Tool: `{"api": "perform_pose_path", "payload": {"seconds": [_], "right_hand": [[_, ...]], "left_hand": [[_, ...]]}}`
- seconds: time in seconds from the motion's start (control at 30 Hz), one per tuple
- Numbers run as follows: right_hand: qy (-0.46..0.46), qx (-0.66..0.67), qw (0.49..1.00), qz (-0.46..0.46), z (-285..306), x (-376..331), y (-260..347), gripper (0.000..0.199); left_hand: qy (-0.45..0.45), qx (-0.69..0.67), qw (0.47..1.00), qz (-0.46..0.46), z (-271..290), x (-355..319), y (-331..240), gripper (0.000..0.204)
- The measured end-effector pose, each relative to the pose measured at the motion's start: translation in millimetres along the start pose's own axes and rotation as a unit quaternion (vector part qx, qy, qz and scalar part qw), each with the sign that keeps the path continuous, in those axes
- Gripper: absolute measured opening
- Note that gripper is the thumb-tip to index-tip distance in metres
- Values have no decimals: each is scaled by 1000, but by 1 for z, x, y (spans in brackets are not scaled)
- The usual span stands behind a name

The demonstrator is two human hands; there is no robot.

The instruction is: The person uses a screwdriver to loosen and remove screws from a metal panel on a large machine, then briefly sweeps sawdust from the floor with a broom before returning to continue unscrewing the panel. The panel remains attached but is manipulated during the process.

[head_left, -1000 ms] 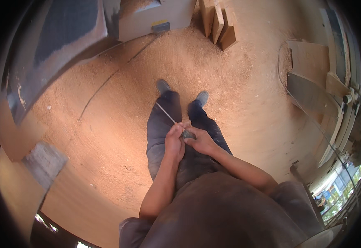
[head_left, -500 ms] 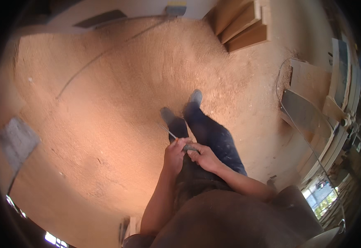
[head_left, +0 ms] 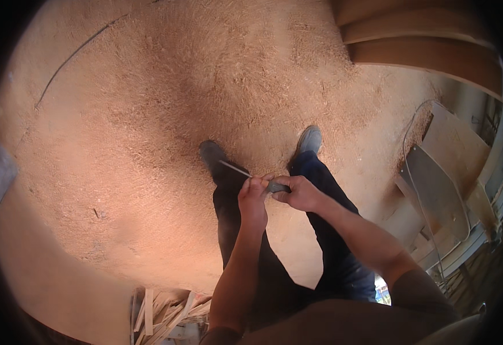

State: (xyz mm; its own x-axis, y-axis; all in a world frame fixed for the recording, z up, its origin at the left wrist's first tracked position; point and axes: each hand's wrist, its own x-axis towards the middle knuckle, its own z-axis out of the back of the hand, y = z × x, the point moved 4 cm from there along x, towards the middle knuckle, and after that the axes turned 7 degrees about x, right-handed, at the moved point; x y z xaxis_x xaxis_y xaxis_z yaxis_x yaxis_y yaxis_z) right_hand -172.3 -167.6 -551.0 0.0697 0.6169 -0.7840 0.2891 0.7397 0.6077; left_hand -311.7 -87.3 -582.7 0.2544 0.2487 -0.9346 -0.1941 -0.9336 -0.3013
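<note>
In front of my legs I hold a screwdriver-like tool [head_left: 235,167] with a thin metal shaft and a dark grey-green handle. The shaft points away to the far left, its tip free in the air. My left hand [head_left: 253,200] is closed where shaft and handle meet, with a bit of orange showing by the fingers. Behind it, my right hand [head_left: 302,194] grips the handle's rear end. The two hands are close together. Part of the handle is hidden under the fingers.
Wood shavings cover the floor [head_left: 119,144] around my shoes [head_left: 310,139]. Brown wooden boards [head_left: 424,54] stand at the far right. Nearer on the right lean thin panels [head_left: 435,187] with a cable [head_left: 417,190]. Wood offcuts [head_left: 168,313] are heaped at the lower left. Another cable [head_left: 79,52] lies far left.
My view has shifted over the floor and my feet are farther apart. Both hands still hold the tool, now farther out from my body. The offcut heap has come more into view.
</note>
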Motion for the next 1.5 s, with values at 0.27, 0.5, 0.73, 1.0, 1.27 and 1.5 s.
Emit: {"api": "perform_pose_path", "payload": {"seconds": [0.27,0.5,0.73,1.0,1.27,1.5], "right_hand": [[-119,-222,965,72,116,198,-15,54],[-263,-337,903,-37,146,354,72,84],[-217,-525,792,221,85,324,-26,57],[-295,-324,894,88,177,256,-92,29],[-419,-403,809,84,191,322,-3,72],[-273,-450,828,195,100,304,-57,37]], "left_hand": [[-18,12,999,-50,-22,28,-68,26],[-15,60,998,-24,-33,22,-99,24],[7,54,998,-32,-39,31,-118,26],[17,95,995,-27,-39,38,-117,25],[-23,101,995,-16,-51,44,-122,25],[-29,125,991,-39,-40,51,-119,27]]}}
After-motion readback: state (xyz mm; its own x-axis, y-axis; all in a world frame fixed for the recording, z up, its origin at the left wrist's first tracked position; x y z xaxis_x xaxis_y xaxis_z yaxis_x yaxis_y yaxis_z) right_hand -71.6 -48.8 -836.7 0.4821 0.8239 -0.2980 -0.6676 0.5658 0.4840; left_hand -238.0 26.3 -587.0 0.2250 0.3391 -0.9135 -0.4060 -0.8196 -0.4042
